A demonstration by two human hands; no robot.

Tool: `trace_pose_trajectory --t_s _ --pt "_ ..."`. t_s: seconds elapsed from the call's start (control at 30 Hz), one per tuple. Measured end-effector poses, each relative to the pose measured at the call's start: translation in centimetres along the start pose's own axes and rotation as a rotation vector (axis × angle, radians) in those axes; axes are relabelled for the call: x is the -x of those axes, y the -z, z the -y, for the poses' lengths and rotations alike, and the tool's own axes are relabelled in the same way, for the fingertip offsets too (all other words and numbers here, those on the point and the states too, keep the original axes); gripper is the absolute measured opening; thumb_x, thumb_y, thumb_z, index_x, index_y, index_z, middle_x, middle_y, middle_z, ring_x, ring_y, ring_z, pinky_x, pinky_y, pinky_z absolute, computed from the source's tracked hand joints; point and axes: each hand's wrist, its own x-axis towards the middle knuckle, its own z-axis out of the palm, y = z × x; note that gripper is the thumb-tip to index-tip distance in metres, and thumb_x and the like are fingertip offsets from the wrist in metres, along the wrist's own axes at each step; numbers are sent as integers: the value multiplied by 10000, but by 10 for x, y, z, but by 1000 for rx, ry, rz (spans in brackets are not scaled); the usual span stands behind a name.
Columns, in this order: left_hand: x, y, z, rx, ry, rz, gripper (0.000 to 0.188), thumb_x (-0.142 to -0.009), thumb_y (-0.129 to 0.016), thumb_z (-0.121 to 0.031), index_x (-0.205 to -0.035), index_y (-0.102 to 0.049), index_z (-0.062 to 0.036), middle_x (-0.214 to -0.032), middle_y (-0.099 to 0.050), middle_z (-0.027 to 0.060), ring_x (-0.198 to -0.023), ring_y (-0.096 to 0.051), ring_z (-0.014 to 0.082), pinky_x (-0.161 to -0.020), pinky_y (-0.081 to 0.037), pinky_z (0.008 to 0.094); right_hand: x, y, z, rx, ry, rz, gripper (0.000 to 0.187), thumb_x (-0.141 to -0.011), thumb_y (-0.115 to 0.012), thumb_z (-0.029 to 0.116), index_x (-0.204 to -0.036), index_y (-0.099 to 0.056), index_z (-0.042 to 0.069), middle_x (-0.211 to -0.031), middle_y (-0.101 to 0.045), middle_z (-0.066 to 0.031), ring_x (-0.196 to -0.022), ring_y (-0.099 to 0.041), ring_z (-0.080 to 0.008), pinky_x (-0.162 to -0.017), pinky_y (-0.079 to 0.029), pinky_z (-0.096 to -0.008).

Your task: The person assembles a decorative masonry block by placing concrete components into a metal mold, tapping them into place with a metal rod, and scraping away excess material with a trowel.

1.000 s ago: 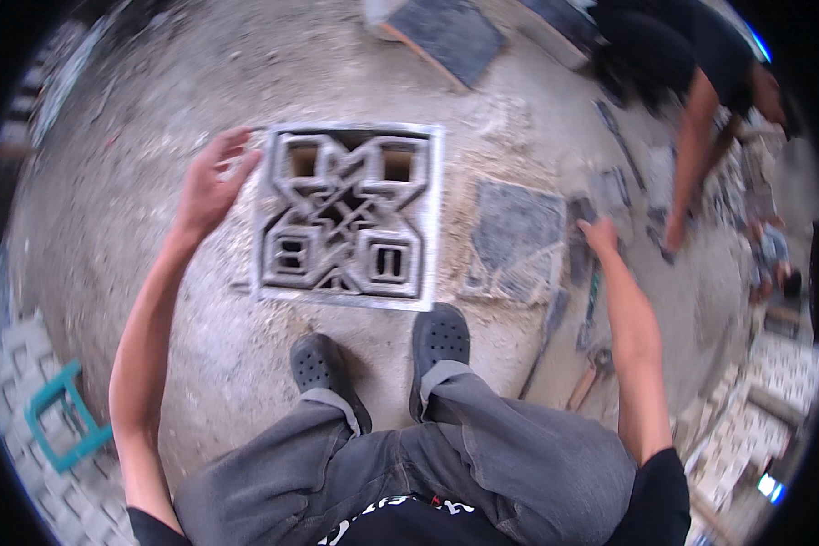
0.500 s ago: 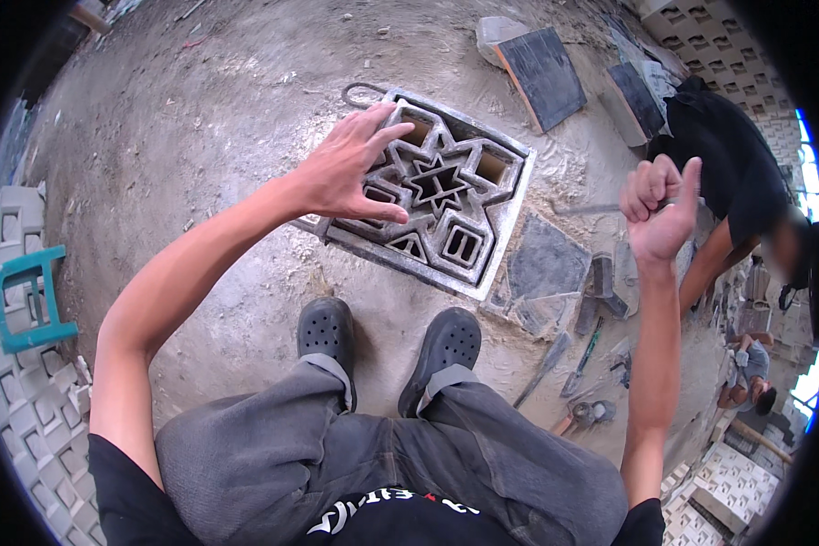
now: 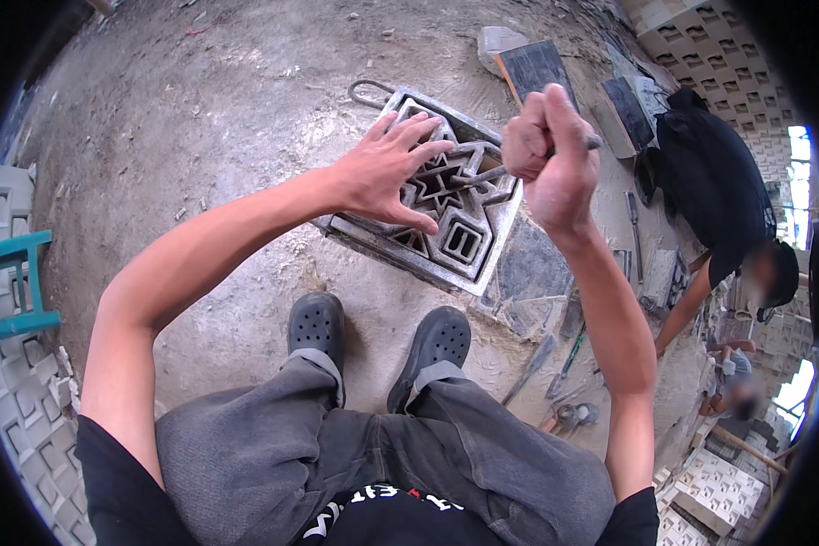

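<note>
A square metal block mould (image 3: pixel 484 273) with a star-shaped lattice lies on the ground in front of my feet. My left hand (image 3: pixel 387 175) is spread, palm down, over its left part and hides some of the lattice. I cannot tell whether the fingers touch it. My right hand (image 3: pixel 555 164) is closed in a fist around a slim metal rod (image 3: pixel 480 176). One end of the rod points left, over the middle of the mould. The other end sticks out a little beyond the fist.
Dark-faced slabs (image 3: pixel 539 73) stand beyond the mould. Flat stone pieces (image 3: pixel 532 264), a long blade-like tool (image 3: pixel 530 369) and a hammer-like tool (image 3: pixel 569 416) lie at right. A co-worker (image 3: pixel 714 173) bends over there. Patterned blocks (image 3: pixel 27 409) and a teal stool (image 3: pixel 16 284) are at left.
My right hand has swung left and up, bringing the rod over the mould. My left hand has shifted slightly right. The co-worker at right has bent lower.
</note>
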Motion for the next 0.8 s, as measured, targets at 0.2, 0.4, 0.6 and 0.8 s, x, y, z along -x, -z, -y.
trace_pose_trajectory --t_s 0.2,0.4,0.6,0.8 --pt "4 -4 0 15 -2 -28 1132 -704 -623 -811 -1509 -284 -92 -1545 -253 259 -1469 -192 400 -1205 -89 571 -15 -39 -6 344 88 46 591 -1034 -418 474 -562 -412 118 -513 -371 19 -455 -328 -106 -404 -212 -325" --pt "-3 -9 9 422 -18 40 1030 -748 -626 -745 -1448 -384 -29 -1481 -376 263 -1432 -297 368 -1190 -175 530 -25 -72 -23 539 140 261 596 -1027 -409 461 -590 -492 65 -506 -453 -57 -438 -422 -187 -422 -338 -394" --pt "5 -22 14 -36 -32 -162 651 -898 -496 -458 -1483 -382 -196 -1558 -323 114 -1485 -222 241 -1222 -92 486 -5 -102 -51 709 192 460 453 -994 -465 333 -709 -637 26 -622 -620 -229 -549 -626 -373 -561 -494 -489" --pt "-2 -17 13 189 -116 -156 587 -925 -529 -360 -1455 -405 -141 -1510 -389 137 -1450 -289 254 -1222 -149 442 1 -93 -47 539 363 346 397 -997 -515 265 -700 -606 17 -608 -581 -165 -524 -572 -314 -550 -449 -428"
